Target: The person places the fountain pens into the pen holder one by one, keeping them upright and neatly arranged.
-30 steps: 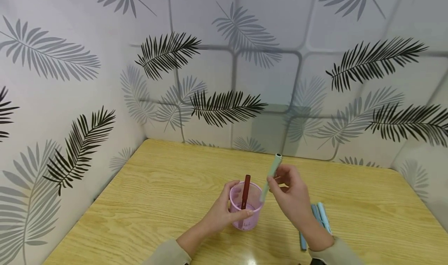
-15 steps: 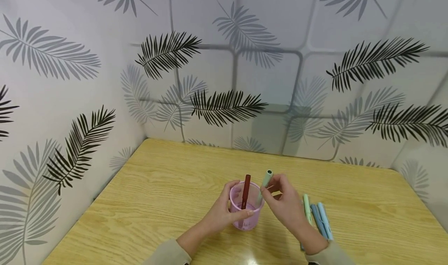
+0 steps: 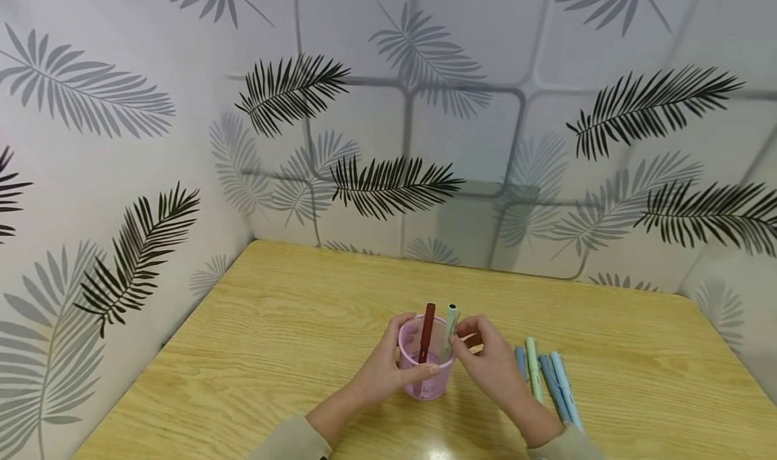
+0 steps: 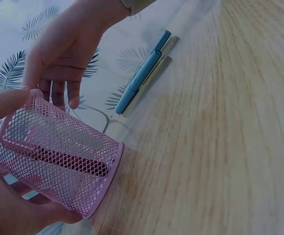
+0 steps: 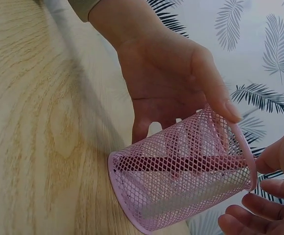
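My left hand (image 3: 388,365) grips a pink mesh pen cup (image 3: 436,384), thumb across the near side and fingers round the far side. Inside it a dark red pen (image 3: 427,332) leans with its end above the rim. A pale green pen (image 3: 451,317) stands at the cup's right side, its lower part seen through the mesh in the right wrist view. Right beside that pen, at the rim, is my right hand (image 3: 488,359), its fingers (image 5: 259,208) loose and spread outside the cup.
On the wooden table (image 3: 303,298), right of the cup, lie a light green pen (image 3: 533,365), a blue pen (image 3: 520,357), a slate-blue pen (image 3: 552,386) and a light blue pen (image 3: 564,382). A leaf-patterned wall covering (image 3: 364,129) rises behind and at the left.
My right hand has moved left and down, lowering the pale green pen into the cup, and its fingers have loosened from it. The left hand and cup have stayed put.
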{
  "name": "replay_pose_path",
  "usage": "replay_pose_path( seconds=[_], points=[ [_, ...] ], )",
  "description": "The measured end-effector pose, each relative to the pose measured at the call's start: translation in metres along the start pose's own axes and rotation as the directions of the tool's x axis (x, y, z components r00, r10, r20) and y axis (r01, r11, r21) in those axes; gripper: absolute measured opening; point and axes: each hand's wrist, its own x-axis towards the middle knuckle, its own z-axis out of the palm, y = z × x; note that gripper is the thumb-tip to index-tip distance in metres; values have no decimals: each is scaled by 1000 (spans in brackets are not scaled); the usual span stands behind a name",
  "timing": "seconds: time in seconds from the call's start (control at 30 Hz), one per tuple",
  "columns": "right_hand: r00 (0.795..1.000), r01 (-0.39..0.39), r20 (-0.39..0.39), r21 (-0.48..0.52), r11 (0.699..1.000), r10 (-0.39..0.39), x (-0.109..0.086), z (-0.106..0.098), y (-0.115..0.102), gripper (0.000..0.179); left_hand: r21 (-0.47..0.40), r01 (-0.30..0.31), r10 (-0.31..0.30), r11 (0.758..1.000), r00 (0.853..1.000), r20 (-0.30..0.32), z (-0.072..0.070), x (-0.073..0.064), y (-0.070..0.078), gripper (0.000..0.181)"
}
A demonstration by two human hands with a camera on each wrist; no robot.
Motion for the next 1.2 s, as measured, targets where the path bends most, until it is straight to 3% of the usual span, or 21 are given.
replay_pose_path(
  seconds=[0.5,1.2],
  points=[
    [999,-6,-36,18,1000,7,-6,-6,4,14,9,-15,15,1000,1000,-7,1,1,1,76],
    [994,-112,-18,-14,994,112,-13,-27,21,21,-24,-43,42,999,999,-4,2,0,-1,74]
  ],
)
